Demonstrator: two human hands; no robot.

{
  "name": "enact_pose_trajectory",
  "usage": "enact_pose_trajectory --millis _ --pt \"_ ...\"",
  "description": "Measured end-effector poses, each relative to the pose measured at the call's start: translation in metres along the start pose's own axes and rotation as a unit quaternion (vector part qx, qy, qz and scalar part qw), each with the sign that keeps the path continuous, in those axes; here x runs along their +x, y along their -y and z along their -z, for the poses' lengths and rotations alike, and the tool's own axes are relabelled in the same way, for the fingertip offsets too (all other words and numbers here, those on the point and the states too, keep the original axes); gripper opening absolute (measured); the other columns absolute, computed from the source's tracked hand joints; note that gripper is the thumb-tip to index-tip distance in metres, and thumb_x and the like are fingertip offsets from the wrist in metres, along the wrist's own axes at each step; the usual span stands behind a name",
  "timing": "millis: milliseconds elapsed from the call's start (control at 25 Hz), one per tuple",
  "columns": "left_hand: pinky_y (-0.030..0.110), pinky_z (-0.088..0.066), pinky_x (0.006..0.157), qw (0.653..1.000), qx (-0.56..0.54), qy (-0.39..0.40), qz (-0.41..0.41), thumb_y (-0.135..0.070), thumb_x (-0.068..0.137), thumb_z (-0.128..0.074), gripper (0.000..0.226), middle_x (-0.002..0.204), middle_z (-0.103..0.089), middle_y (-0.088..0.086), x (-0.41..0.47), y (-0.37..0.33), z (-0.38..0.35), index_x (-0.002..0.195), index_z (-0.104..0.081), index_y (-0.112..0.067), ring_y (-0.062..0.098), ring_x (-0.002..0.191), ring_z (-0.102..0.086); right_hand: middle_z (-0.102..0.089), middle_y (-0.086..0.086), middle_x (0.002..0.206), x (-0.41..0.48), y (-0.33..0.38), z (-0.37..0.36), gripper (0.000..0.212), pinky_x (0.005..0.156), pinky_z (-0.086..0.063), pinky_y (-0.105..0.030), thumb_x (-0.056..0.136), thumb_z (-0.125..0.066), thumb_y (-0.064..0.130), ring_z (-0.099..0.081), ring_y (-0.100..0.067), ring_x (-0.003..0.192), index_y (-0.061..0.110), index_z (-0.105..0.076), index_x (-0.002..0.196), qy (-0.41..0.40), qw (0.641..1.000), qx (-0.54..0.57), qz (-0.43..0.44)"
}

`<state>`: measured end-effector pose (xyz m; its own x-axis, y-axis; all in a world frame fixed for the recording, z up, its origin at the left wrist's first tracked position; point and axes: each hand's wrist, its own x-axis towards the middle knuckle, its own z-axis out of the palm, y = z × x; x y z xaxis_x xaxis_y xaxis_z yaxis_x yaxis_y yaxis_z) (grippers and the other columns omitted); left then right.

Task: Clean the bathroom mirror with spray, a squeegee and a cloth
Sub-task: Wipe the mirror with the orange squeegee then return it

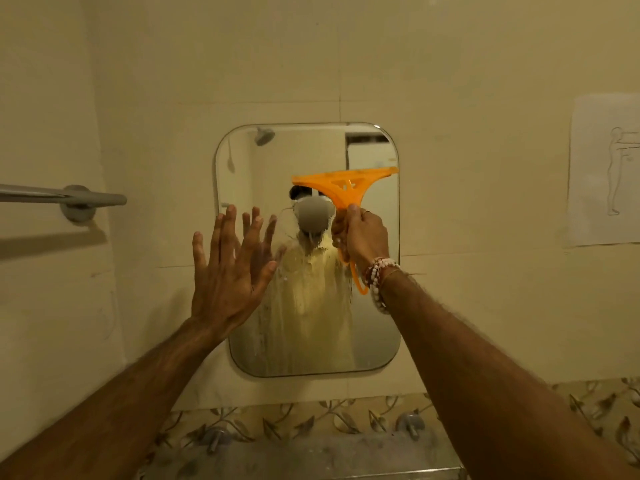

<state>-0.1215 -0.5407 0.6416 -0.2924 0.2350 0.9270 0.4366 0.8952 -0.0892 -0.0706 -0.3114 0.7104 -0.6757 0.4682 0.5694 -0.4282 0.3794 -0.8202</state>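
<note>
**Squeegee pass under way on the mirror**

Gripping the orange squeegee [346, 185] by its handle in the closed right hand [362, 233], blade laid across the mirror [242, 355] in its upper right half. Spreading the empty left hand [227, 271] open at the mirror's left edge. Probably needing next: drawing the blade steadily downward through the streaked lower glass. Spotting no spray or cloth.
</note>
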Motion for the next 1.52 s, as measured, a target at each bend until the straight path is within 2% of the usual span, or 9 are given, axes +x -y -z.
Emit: enact_pose_trajectory --millis 80,280,480,720,880,1040,1120,1240,1520 --pt "0.066 -0.002 0.126 1.0 0.001 0.006 0.005 -0.07 0.1 -0.019 0.082 0.175 0.004 0.015 -0.004 0.006 0.0 0.167 -0.01 -0.024 0.031 0.162 0.001 -0.071 -0.011 0.088 -0.011 -0.019 -0.002 0.05 0.052 -0.052 -0.032 0.106 -0.034 0.042 -0.066 -0.028 0.073 0.007 -0.069 0.103 0.004 1.0 -0.01 0.002" --pt "0.063 0.001 0.127 1.0 0.001 0.009 0.01 -0.065 0.101 -0.029 0.08 0.176 0.009 0.011 -0.013 0.011 -0.009 0.168 -0.006 -0.027 0.027 0.162 0.006 -0.057 0.0 0.072 -0.065 -0.097 -0.006 0.038 0.064 -0.049 -0.039 0.105 -0.038 0.042 -0.054 -0.02 0.064 0.024 -0.061 0.082 0.017 1.0 0.005 -0.015" --pt "0.064 -0.001 0.126 1.0 -0.007 0.014 0.016 -0.062 0.102 -0.035 0.08 0.175 0.009 0.01 -0.022 0.008 -0.01 0.168 -0.005 -0.029 0.026 0.162 0.007 -0.051 0.0 0.059 -0.104 -0.131 -0.007 0.046 0.06 -0.044 -0.04 0.105 -0.04 0.043 -0.048 -0.021 0.055 0.02 -0.053 0.067 0.031 0.998 0.002 -0.061" --pt "0.064 -0.001 0.127 0.999 0.004 0.023 0.035 -0.072 0.1 -0.014 0.082 0.175 0.007 0.012 -0.017 0.012 0.002 0.168 -0.01 -0.026 0.03 0.163 0.003 -0.06 -0.002 0.075 -0.065 -0.039 -0.026 0.036 0.074 -0.055 -0.048 0.106 -0.037 0.041 -0.058 -0.025 0.069 0.024 -0.061 0.085 0.025 0.998 0.029 0.042" --pt "0.063 0.0 0.127 0.998 0.019 0.022 0.047 -0.069 0.1 -0.018 0.082 0.175 0.006 0.012 -0.021 0.021 0.003 0.168 -0.013 -0.024 0.029 0.163 0.004 -0.064 -0.004 0.081 -0.033 0.015 -0.054 0.042 0.081 -0.058 -0.056 0.106 -0.032 0.041 -0.066 -0.031 0.083 0.022 -0.055 0.076 0.062 0.995 -0.053 0.063" --pt "0.064 -0.003 0.126 0.999 0.025 0.017 0.042 -0.07 0.101 -0.019 0.079 0.176 0.004 0.013 -0.032 0.04 -0.002 0.168 -0.013 -0.027 0.03 0.163 0.001 -0.069 -0.007 0.103 -0.037 -0.008 -0.062 0.043 0.09 -0.055 -0.058 0.104 -0.03 0.046 -0.067 -0.034 0.099 0.022 -0.065 0.099 0.069 0.991 -0.1 0.055" --pt "0.064 -0.002 0.126 0.998 0.024 0.025 0.049 -0.073 0.101 -0.014 0.08 0.176 0.005 0.012 -0.036 0.047 -0.004 0.168 -0.01 -0.03 0.03 0.163 0.002 -0.067 -0.002 0.1 -0.052 -0.039 -0.061 0.041 0.095 -0.052 -0.059 0.102 -0.032 0.047 -0.065 -0.034 0.101 0.026 -0.067 0.103 0.081 0.991 -0.09 0.055" --pt "0.065 -0.003 0.126 0.998 0.028 0.034 0.053 -0.073 0.1 -0.012 0.08 0.176 0.004 0.013 -0.042 0.046 -0.007 0.168 -0.009 -0.03 0.031 0.163 0.0 -0.059 0.005 0.076 -0.081 -0.089 -0.059 0.037 0.082 -0.055 -0.054 0.103 -0.036 0.045 -0.058 -0.023 0.075 0.032 -0.055 0.073 0.104 0.99 -0.087 0.034" --pt "0.066 -0.006 0.125 0.997 0.013 0.035 0.071 -0.066 0.102 -0.024 0.077 0.176 0.003 0.014 -0.053 0.046 -0.001 0.168 -0.012 -0.028 0.031 0.162 -0.002 -0.058 0.002 0.065 -0.131 -0.13 -0.053 0.039 0.061 -0.046 -0.04 0.104 -0.038 0.04 -0.055 -0.017 0.059 0.03 -0.049 0.068 0.111 0.986 -0.112 0.045"
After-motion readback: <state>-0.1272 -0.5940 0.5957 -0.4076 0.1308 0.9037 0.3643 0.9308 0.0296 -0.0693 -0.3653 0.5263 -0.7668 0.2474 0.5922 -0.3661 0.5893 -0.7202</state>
